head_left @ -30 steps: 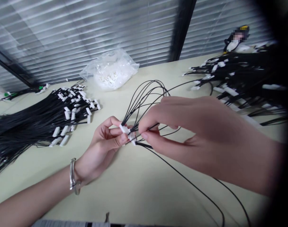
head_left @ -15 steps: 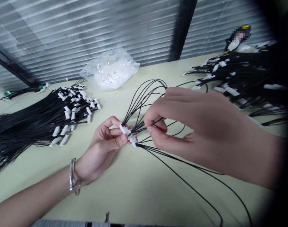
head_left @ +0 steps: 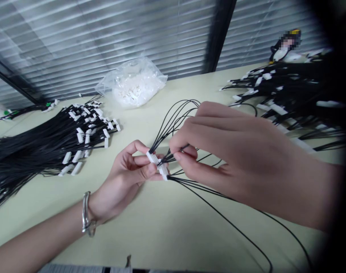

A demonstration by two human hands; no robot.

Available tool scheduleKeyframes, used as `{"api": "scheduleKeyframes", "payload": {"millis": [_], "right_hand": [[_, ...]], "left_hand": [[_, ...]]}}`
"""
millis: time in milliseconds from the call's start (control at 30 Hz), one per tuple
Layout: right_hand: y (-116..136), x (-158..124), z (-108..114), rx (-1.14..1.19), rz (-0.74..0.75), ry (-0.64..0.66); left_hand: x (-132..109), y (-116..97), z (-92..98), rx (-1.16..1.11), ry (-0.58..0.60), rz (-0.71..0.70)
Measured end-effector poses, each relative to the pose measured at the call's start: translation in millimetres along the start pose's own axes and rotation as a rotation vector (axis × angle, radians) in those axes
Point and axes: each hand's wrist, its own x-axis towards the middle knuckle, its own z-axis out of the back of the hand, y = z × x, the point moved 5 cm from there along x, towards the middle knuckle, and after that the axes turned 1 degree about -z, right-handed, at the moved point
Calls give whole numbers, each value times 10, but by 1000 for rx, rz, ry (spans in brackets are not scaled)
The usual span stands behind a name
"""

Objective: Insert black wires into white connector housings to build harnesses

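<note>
My left hand (head_left: 131, 168) grips a long white plug connector (head_left: 163, 171) between thumb and fingers, just above the table. Several thin black wires (head_left: 169, 127) run out of the connector, some looping up at the back, others trailing to the lower right. My right hand (head_left: 227, 155) is closed in a pinch close to the connector's right side, with black wire between thumb and forefinger. Its back hides where part of the wires lead. A smaller white piece sits against the connector's middle, partly covered by my left thumb.
On the left lies a thick bundle of black wires (head_left: 33, 146) with white connectors. A clear plastic bag (head_left: 136, 85) of small white parts rests by the blinds (head_left: 161, 34). More black cables (head_left: 298, 83) with white ends pile up on the right, a penguin-like figure (head_left: 283, 47) behind them.
The connector in my left hand has shifted slightly right and down. My right hand has moved a little left, its pinch now nearer the connector, and the wire loops have shifted.
</note>
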Motion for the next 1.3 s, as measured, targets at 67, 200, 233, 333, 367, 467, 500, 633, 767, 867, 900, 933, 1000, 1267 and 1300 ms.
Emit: {"api": "scheduleKeyframes", "payload": {"millis": [67,200,233,333,367,467,500,633,767,867,900,933,1000,1267,1300], "right_hand": [[7,-1,-9,-1,28,7],[76,-16,-45,-128,196,2],[94,-25,-56,-159,233,-6],[111,-45,-91,-151,238,-13],[107,-50,-105,-120,217,-8],[100,-62,-151,-3,157,21],[97,-66,-165,25,137,27],[103,-77,-214,36,131,38],[78,-65,-219,16,167,49],[-23,-19,-128,-66,131,16],[-79,1,-80,-124,101,-2],[-149,22,-23,-188,57,-27],[-325,57,90,-289,-40,-71],[-1086,77,82,-148,-286,-113],[-1135,73,36,-129,-293,-93]], "left_hand": [[0,6,7,-3,-6,12],[-2,13,13,-25,-7,21],[-3,11,11,-27,-9,19],[-8,5,-11,-25,-12,16],[-9,3,-24,-24,-9,16],[-9,2,-51,-12,-16,13],[-9,3,-53,-4,-24,12],[-9,6,-50,5,-48,0],[-11,11,-38,21,-31,6],[0,-11,0,64,-15,-20],[7,-27,19,76,-9,-38],[15,-45,40,82,-3,-60],[28,-80,76,80,24,-97],[-38,-71,22,92,241,-102],[-47,-67,7,95,252,-103]]}}
